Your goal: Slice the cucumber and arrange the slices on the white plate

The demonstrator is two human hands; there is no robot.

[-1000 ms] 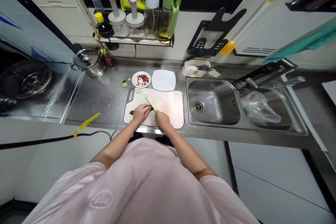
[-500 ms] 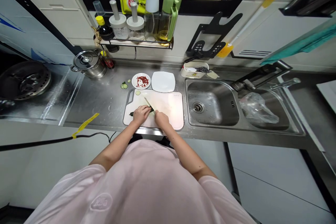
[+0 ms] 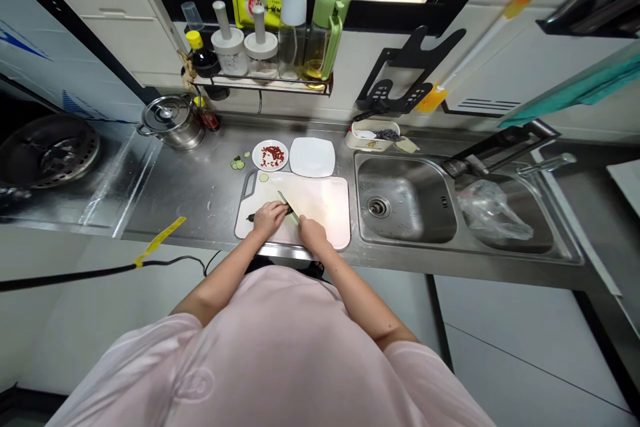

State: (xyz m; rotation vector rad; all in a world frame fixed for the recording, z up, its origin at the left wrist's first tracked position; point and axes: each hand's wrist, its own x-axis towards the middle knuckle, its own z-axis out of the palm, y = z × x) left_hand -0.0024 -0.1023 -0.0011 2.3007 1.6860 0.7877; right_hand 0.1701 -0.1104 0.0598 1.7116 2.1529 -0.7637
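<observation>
The white cutting board (image 3: 327, 207) lies on the metal counter (image 3: 185, 193). A dark green cucumber (image 3: 251, 217) is on the near part of the board, left of its middle. The left hand (image 3: 270, 219) is curled over the cucumber and holds it down, so much of it is hidden. One end pokes out on the left. The right hand (image 3: 313, 235) is closed around the knife's handle, over the board. The blade of the knife (image 3: 288, 203) slants just beside the left fingers, by the cucumber's other end.

One round slice (image 3: 263, 177) lies at the board's far left corner. More slices (image 3: 238, 164) sit on the counter past that corner. Just behind the board are a round plate (image 3: 256, 155) with red bits (image 3: 276, 154) and a bare white plate (image 3: 313, 157). The sink (image 3: 407, 207) is right of the board.
</observation>
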